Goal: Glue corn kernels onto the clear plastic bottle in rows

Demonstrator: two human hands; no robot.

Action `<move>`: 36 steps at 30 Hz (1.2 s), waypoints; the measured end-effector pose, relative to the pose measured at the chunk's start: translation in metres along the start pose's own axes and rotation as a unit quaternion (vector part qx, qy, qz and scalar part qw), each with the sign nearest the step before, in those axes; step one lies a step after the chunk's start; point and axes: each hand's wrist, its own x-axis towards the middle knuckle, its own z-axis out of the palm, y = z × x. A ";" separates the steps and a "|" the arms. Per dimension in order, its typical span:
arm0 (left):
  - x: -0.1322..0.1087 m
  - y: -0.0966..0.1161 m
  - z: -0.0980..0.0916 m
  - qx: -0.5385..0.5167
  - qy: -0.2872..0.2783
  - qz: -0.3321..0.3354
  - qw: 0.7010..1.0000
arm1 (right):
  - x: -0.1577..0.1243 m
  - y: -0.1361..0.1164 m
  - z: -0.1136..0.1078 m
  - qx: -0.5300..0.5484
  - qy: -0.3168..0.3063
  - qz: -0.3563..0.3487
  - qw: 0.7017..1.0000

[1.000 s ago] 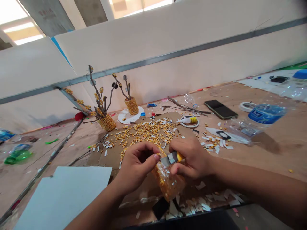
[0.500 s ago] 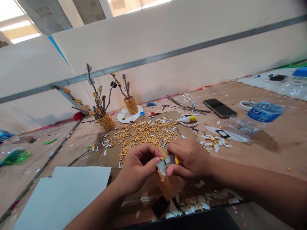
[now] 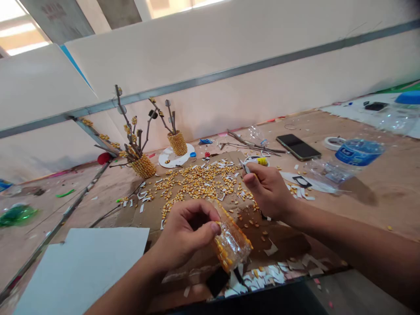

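My left hand (image 3: 187,229) is closed around the edge of a clear plastic bottle piece (image 3: 233,240) with rows of yellow corn kernels stuck on it; it tilts over the cardboard. Thumb and forefinger meet at its upper left side. My right hand (image 3: 271,190), raised to the right of the bottle piece and apart from it, grips a utility knife (image 3: 244,166). Only the knife's metal end shows past the fingers, pointing up and left. Beyond both hands, loose corn kernels (image 3: 200,186) and white paper scraps are spread over the cardboard (image 3: 232,157).
Two kernel-covered pots (image 3: 143,167) (image 3: 178,143) holding twigs stand at the back left. A phone (image 3: 298,146), a tape roll (image 3: 334,143) and a cut plastic bottle (image 3: 356,155) lie to the right. White board (image 3: 82,271) covers the near left. Paper scraps (image 3: 262,280) line the front edge.
My right hand has moved up and right, taking the knife off the bottle piece. The left hand keeps its hold, and more of the bottle piece now shows.
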 end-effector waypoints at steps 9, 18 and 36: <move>0.006 0.002 -0.006 0.018 0.009 -0.082 0.996 | -0.011 -0.008 0.013 0.139 -0.088 -0.264 0.950; 0.008 0.003 -0.009 0.045 -0.021 -0.106 0.993 | -0.014 -0.009 0.011 0.077 -0.098 -0.294 0.948; 0.030 -0.001 -0.062 0.338 -0.168 -0.131 0.917 | -0.001 -0.026 -0.002 0.120 -0.418 0.167 0.885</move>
